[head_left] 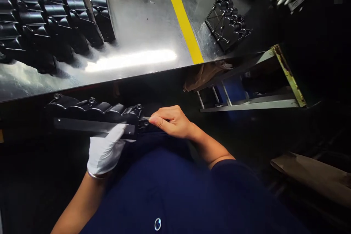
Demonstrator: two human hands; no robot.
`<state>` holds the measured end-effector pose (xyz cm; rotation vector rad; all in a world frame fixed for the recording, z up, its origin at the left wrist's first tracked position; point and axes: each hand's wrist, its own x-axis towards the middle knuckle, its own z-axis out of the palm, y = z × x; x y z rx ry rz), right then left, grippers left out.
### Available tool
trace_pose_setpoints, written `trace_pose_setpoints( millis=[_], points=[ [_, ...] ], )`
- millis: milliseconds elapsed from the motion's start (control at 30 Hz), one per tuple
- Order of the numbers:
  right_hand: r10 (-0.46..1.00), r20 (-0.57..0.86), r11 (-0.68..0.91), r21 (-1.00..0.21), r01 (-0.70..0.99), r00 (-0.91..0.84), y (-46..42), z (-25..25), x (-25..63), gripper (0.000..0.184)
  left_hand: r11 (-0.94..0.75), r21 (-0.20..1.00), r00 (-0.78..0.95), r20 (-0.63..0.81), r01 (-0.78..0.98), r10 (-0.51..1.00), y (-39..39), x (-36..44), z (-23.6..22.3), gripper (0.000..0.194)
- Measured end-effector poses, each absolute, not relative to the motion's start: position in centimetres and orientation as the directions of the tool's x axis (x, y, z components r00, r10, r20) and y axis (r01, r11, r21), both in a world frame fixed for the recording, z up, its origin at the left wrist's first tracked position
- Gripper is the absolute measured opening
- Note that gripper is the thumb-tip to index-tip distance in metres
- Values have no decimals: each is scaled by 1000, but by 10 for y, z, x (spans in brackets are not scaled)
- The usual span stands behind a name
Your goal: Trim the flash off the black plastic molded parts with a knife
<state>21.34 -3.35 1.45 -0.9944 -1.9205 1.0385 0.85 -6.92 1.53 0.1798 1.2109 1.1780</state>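
Black ribbed part (95, 109) runs left-to-right, clasped near its right end in the grip of the left hand (106, 151), right hand (173, 122) just beyond, pinching a thin strip (146, 118).

In front of me is a shiny gray metal bench (137, 14). A yellow stripe (182, 16) runs across it, right up to the edge near me. On my left, a row of black housings (98, 3) with round humps sits close together. On my right, past the stripe, a lone black housing (226, 25) sits near the edge. Light makes a long white shine on the metal.
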Motion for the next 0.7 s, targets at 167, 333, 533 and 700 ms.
trace_pose_setpoints(
  millis=[167,333,533,700],
  points=[
    [875,206,354,-890,287,-438,-31,10,213,43,448,778,-170,-563,-442,809,-59,6,30,43],
    [881,187,329,-902,278,-435,-31,8,211,46,446,752,-210,-596,-486,775,-53,11,39,45],
    [885,122,259,-930,259,-449,-29,9,213,48,395,811,-195,-511,-432,837,-64,7,19,51],
    [916,15,168,-922,349,-400,-28,5,214,45,381,850,-259,-486,-365,835,-64,9,23,54]
  ],
)
